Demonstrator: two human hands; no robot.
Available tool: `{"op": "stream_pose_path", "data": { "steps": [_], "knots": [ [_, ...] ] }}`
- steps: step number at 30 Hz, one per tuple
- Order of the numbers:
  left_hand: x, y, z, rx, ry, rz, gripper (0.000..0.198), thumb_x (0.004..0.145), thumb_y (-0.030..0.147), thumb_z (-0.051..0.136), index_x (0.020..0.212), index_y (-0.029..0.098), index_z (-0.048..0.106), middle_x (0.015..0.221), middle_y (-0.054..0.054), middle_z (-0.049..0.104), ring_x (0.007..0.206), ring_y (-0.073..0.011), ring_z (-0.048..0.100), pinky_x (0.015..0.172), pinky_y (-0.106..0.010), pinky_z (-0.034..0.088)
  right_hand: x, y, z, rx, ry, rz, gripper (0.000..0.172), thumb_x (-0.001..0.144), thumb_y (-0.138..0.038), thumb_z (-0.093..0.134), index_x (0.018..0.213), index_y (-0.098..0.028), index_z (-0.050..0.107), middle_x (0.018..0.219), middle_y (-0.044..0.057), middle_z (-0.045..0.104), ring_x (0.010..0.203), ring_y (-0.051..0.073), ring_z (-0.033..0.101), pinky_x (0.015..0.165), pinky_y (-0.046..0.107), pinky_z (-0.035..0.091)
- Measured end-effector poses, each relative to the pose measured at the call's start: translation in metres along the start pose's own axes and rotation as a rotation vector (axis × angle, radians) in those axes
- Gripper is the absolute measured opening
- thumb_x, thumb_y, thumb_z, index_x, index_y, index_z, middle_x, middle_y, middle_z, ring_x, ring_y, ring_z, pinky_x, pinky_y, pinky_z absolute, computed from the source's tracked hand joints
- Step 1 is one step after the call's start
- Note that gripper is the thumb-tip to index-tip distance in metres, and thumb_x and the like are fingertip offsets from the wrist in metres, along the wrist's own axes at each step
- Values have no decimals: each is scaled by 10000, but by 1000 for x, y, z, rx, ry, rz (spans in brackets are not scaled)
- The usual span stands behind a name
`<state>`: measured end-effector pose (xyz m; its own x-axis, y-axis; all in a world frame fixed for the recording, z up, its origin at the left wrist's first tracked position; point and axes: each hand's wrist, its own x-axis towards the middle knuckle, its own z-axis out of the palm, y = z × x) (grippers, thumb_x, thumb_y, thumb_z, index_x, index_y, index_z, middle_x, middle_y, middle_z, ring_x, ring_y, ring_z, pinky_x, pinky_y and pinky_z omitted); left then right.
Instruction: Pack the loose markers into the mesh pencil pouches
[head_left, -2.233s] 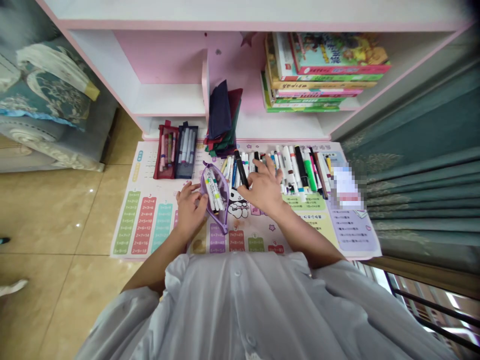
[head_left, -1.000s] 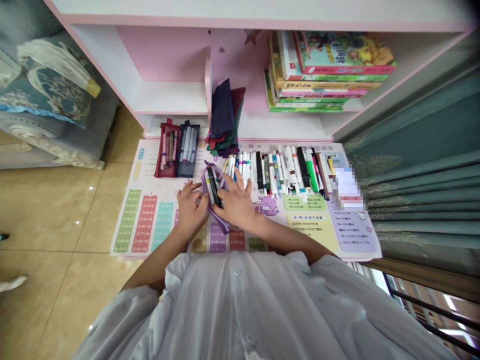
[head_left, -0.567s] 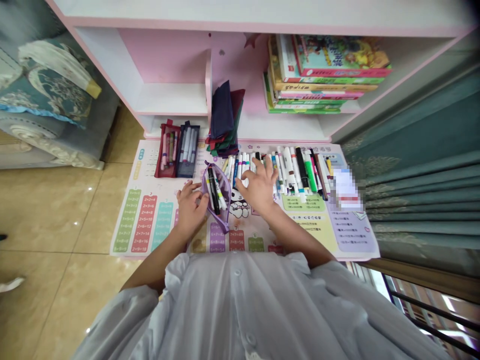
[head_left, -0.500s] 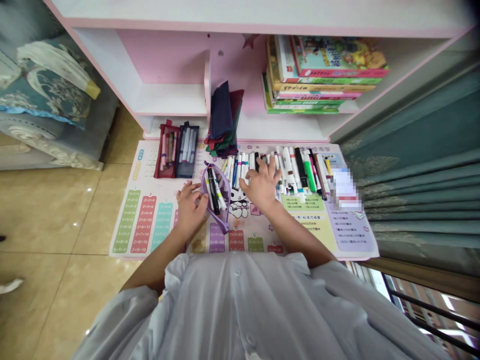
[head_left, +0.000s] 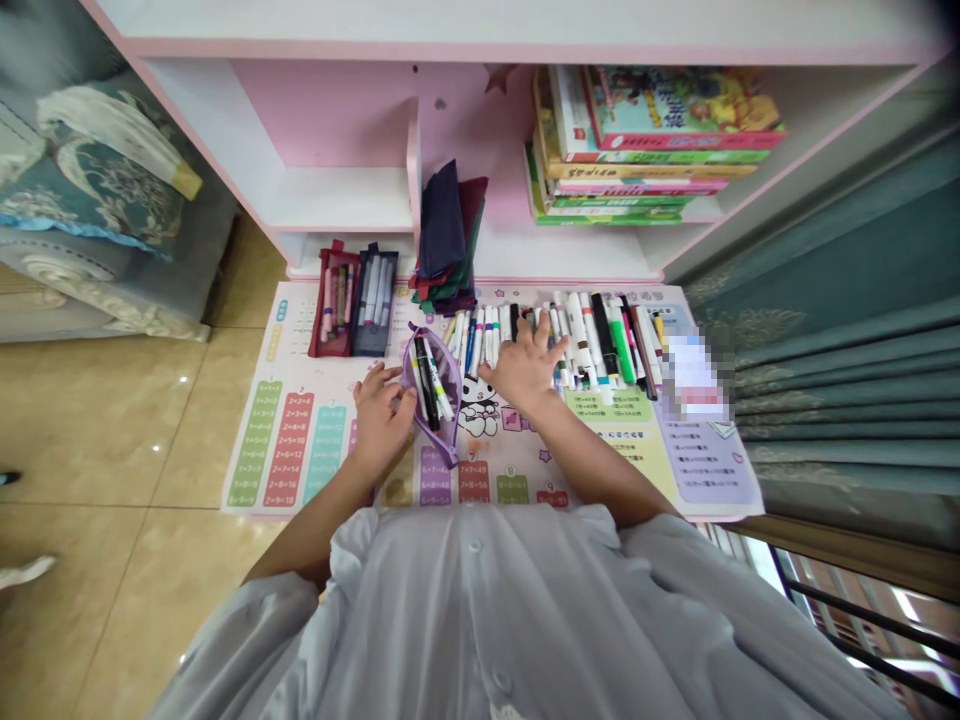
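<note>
lying open on the surface (head_left: 510, 472): purple zip pouch (head_left: 451, 372), containing markers (head_left: 430, 385); left hand (head_left: 382, 412) at left edge, grip unclear; right hand (head_left: 525, 365), grip spread loose, over far-right marker row (head_left: 604, 335).

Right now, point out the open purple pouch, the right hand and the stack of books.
Purple pouch (head_left: 451, 376): head view, bare inner wall beside its pens.
Right hand (head_left: 526, 373): head view, middle of its back.
Stack of books (head_left: 654, 157): head view, spines mid-stack.
</note>
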<state>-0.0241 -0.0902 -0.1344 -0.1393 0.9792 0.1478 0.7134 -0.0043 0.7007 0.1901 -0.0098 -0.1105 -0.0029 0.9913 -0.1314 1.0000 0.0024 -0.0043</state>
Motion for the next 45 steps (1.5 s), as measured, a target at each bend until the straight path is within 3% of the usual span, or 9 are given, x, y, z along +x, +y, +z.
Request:
{"op": "stream_pose_path", "data": {
  "steps": [13,21,27,32,37,45],
  "knots": [
    [1,1,-1,14,-14,0,313,878,388,511,640,204,595,1205,-98,689,1356,-313,496,1139,-536,352,14,-4,2,-50,-8,-15,480,824,-482,575,1010,-77,752,1524,228,422,1476,506,131,1092,783,141],
    [0,0,-1,11,-24,1,309,878,387,509,646,206,605,1217,-103,687,1357,-313,493,1141,-544,344,14,-5,-9,-67,-27,-32,411,852,-367,544,1037,-65,755,1481,235,471,1475,492,171,1091,782,160],
    [0,1,0,4,-7,1,324,870,407,498,635,208,598,1200,-107,697,1350,-323,502,1132,-550,345,-7,3,-19,53,132,-67,316,825,-309,535,919,-118,770,1458,190,525,1452,446,280,1097,772,194],
    [0,1,1,1,4,-5,325,867,402,500,621,207,588,1209,-111,694,1360,-321,494,1141,-551,336,-39,-3,-28,286,260,-233,228,782,-289,558,706,-160,731,1433,160,563,1438,443,323,1103,745,210],
    [0,0,2,13,11,-1,321,869,398,500,632,208,601,1220,-99,696,1360,-314,495,1143,-548,340,-59,-21,-29,378,194,-347,182,755,-283,594,645,-179,693,1444,129,564,1458,430,300,1107,722,221],
    [0,1,1,22,17,-4,293,866,364,517,631,213,603,1219,-90,698,1363,-304,489,1146,-549,334,-62,-37,-19,348,122,-373,192,790,-287,596,739,-179,746,1468,152,538,1458,453,279,1112,756,169]
  ]
}}
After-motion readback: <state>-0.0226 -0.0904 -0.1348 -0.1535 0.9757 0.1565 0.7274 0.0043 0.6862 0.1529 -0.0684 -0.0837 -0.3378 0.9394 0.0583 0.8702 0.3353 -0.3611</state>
